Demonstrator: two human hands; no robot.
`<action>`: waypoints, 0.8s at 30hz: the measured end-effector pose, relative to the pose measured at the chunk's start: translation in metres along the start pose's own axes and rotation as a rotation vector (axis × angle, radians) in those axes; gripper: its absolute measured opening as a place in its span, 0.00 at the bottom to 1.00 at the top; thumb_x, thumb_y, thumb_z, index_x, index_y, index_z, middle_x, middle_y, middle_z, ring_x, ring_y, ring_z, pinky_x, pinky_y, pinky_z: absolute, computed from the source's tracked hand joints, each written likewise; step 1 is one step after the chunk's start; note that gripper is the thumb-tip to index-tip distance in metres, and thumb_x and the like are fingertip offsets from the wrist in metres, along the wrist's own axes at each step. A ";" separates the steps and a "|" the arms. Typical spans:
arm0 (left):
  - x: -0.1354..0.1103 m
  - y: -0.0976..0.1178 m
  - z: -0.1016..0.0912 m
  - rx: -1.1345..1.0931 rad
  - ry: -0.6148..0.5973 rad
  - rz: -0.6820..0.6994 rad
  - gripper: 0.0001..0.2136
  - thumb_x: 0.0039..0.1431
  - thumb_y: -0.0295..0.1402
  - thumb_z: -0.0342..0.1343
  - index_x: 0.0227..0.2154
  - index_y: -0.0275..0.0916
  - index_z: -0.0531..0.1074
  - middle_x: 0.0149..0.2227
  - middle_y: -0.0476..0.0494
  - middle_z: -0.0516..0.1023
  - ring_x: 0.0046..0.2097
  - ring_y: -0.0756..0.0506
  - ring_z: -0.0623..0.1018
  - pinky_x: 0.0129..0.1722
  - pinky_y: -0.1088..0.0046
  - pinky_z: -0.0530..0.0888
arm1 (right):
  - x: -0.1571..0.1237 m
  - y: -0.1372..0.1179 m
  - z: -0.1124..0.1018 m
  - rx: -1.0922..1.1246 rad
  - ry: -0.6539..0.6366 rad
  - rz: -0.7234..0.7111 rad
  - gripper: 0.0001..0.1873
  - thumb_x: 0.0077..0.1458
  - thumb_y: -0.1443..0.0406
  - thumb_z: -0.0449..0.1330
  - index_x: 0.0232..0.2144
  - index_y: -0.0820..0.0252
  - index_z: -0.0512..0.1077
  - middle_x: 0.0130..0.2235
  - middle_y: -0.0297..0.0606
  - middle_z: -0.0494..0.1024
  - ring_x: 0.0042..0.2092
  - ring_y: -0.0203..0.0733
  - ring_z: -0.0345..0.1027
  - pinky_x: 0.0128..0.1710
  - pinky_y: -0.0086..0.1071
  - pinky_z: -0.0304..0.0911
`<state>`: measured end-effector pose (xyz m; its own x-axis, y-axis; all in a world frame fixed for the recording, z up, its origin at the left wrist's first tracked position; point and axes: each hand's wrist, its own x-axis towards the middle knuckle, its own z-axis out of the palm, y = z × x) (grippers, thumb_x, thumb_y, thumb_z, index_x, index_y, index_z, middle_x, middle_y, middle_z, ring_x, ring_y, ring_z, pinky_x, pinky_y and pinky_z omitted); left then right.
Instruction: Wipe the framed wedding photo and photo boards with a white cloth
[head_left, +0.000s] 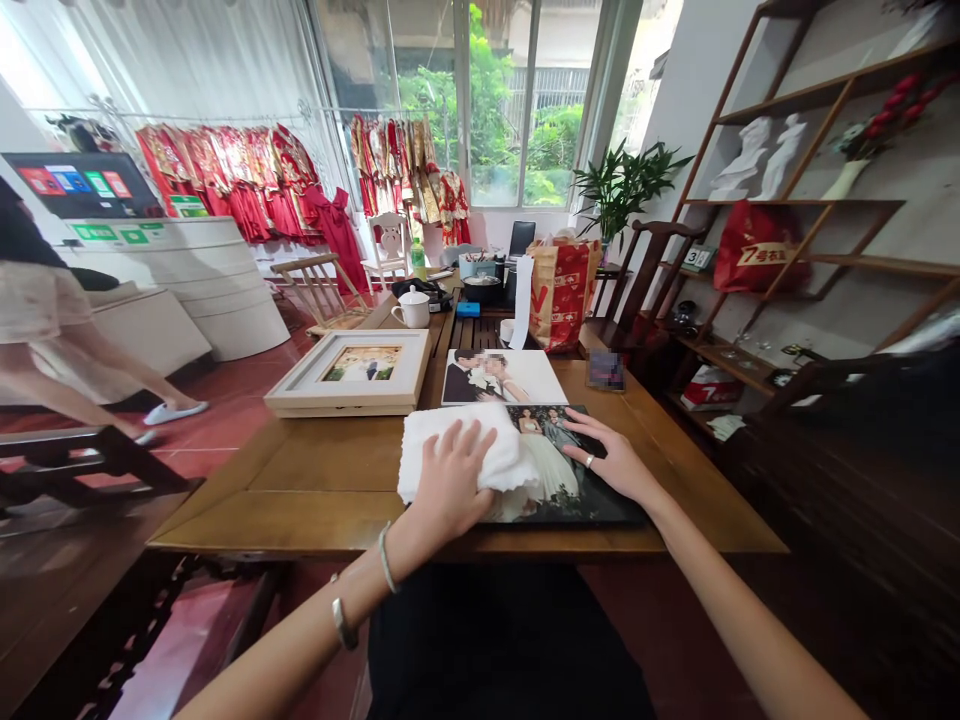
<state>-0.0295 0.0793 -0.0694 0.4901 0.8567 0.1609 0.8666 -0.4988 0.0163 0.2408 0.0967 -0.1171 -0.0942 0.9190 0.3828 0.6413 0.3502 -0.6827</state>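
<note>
A folded white towel (487, 455) lies over the left part of a dark wedding photo panel (570, 480) at the table's front edge. My left hand (454, 470) holds the towel down against the panel, its fingers slightly curled over the cloth. On the panel's upper right rests my right hand (611, 455), open, fingers apart and a ring on one of them. Just behind the panel is a second, light wedding photo (506, 378) of a couple. To the left, a white framed photo (352, 370) sits on top of another frame. The towel hides the panel's left side.
The wooden table (315, 480) also bears a white lidded cup (412, 308), a red-and-tan paper bag (562, 295) and a small dark item (604, 370) at right. A wooden chair (637, 290) stands beyond its right side. At far left a person (60, 290) walks past.
</note>
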 end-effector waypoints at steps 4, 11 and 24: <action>0.023 -0.008 -0.001 -0.006 0.023 -0.008 0.31 0.52 0.33 0.50 0.62 0.42 0.56 0.64 0.42 0.57 0.63 0.35 0.55 0.57 0.52 0.56 | -0.001 -0.001 -0.002 -0.016 0.001 -0.001 0.23 0.52 0.55 0.61 0.49 0.54 0.72 0.58 0.41 0.68 0.60 0.51 0.60 0.61 0.48 0.52; 0.009 0.008 0.006 -0.023 -0.024 0.023 0.36 0.47 0.30 0.51 0.63 0.41 0.53 0.65 0.42 0.52 0.65 0.35 0.50 0.59 0.49 0.51 | -0.001 0.010 -0.002 -0.068 0.005 0.002 0.24 0.54 0.56 0.59 0.52 0.56 0.71 0.60 0.43 0.66 0.61 0.49 0.58 0.61 0.46 0.52; 0.006 0.010 -0.005 -0.053 -0.038 0.010 0.34 0.48 0.30 0.50 0.62 0.42 0.54 0.65 0.42 0.54 0.64 0.35 0.53 0.59 0.49 0.54 | -0.001 0.022 -0.001 -0.065 0.066 0.021 0.19 0.57 0.62 0.52 0.49 0.59 0.72 0.56 0.46 0.70 0.60 0.50 0.59 0.61 0.49 0.51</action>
<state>-0.0182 0.0789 -0.0634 0.5031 0.8554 0.1234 0.8558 -0.5130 0.0669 0.2558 0.1033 -0.1323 -0.0318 0.9113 0.4105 0.6912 0.3167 -0.6496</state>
